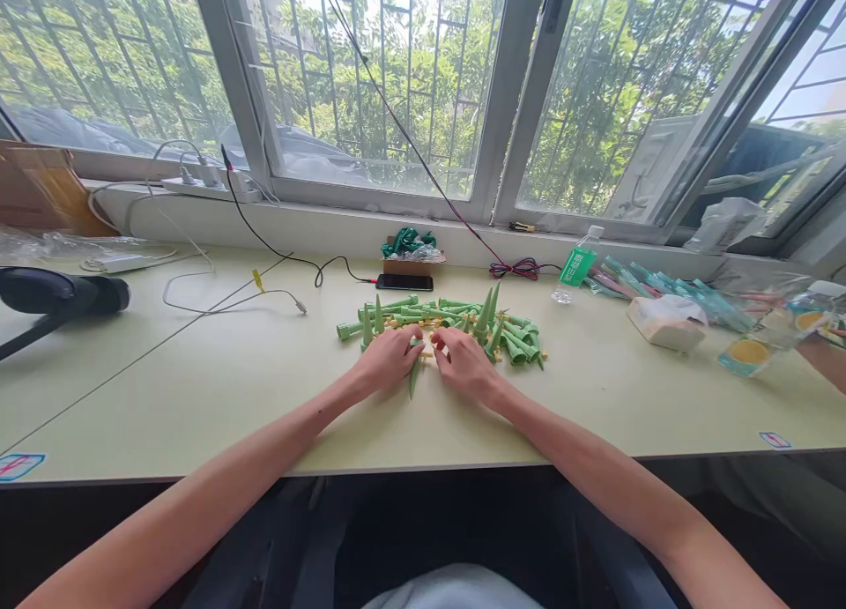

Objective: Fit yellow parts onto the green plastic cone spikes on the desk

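Head view, from the left: a black device (63, 292) lies on the pale surface (264, 397), with a power strip (204, 186) on the sill behind. Next, two slim green cones (367, 327) stand points up beside the left hand (389, 360). Its fingers are narrow, pinching a loose cone (413, 382) near the front of the pile; this one is matte green, tapering to a sharp tip aimed towards the person. A small yellow peg (426, 355) shows by its wide end. Behind lie a phone (404, 282) and a small box (397, 266). The right hand (464, 360) curls close by, fingers bent; I cannot tell whether they hold anything. Just beyond it, taller cones stand upright, then green tubes (519, 349) with flared, hollow ends lie heaped among yellow bits. Farther right come a bottle (577, 270), a tissue pack (666, 323) and another person's arm (823, 362).
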`<state>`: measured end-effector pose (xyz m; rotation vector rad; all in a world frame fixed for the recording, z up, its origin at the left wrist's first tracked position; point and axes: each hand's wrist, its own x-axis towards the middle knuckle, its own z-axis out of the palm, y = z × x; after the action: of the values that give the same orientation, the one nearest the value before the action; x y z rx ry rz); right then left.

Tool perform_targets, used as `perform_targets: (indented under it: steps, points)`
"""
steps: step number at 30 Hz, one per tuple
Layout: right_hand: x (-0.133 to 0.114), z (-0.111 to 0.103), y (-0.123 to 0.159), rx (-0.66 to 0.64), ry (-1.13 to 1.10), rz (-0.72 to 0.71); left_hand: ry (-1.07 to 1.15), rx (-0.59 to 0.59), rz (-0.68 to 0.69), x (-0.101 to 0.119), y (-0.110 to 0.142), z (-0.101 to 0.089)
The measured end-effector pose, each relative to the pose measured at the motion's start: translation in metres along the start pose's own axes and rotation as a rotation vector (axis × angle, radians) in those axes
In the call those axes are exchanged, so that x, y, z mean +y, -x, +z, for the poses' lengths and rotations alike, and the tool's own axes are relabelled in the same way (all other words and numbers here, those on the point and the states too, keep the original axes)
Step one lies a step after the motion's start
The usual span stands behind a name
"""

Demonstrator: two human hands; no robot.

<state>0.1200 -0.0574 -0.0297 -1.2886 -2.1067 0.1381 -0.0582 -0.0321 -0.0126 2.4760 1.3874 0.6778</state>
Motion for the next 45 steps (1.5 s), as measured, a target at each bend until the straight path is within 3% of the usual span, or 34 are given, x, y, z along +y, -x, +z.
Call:
perform_targets:
  steps: [9, 25, 45]
  points:
    - [0.0027, 0.0037, -0.0014, 0.048, -0.117, -0.068, 0.027, 0.027, -0.003, -0.0024, -0.0020, 0.0015]
    - [0.0009, 0.0039, -0.0037, 0.146, -0.244, -0.060, 0.085, 0.149, -0.028, -0.0054, -0.0035, 0.0012]
    - [0.0008, 0.0031, -0.0034, 0.147, -0.241, -0.060, 0.129, 0.143, -0.018, -0.0049, -0.0037, 0.0015]
